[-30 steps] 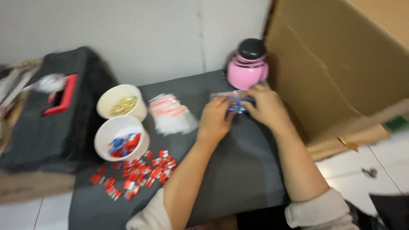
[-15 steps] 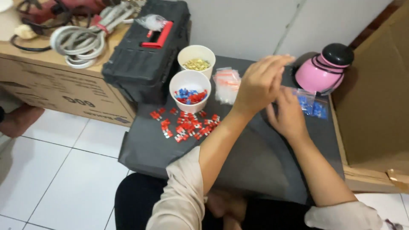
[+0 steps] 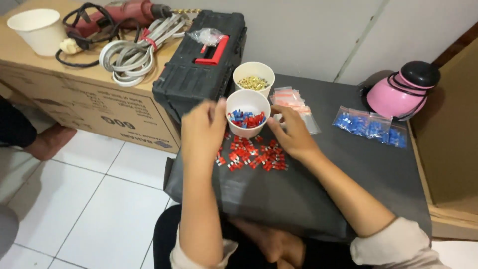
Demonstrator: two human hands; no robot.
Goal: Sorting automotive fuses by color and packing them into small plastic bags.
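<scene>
While red connectors (image 3: pixel 254 154) lie loose mid-frame, your left hand (image 3: pixel 201 130) and right hand (image 3: pixel 291 134), half-open and empty, flank the cup (image 3: pixel 247 107); three filled bags (image 3: pixel 371 127) sit right.

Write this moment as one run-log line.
left hand: beside white cup of red and blue pieces | right hand: over red pieces | dark table

Clear bags of blue parts (image 3: pixel 371 127) by pink jar; empty clear bags (image 3: pixel 294 102) right of cups; brown printed carton (image 3: pixel 94 107) left.
</scene>
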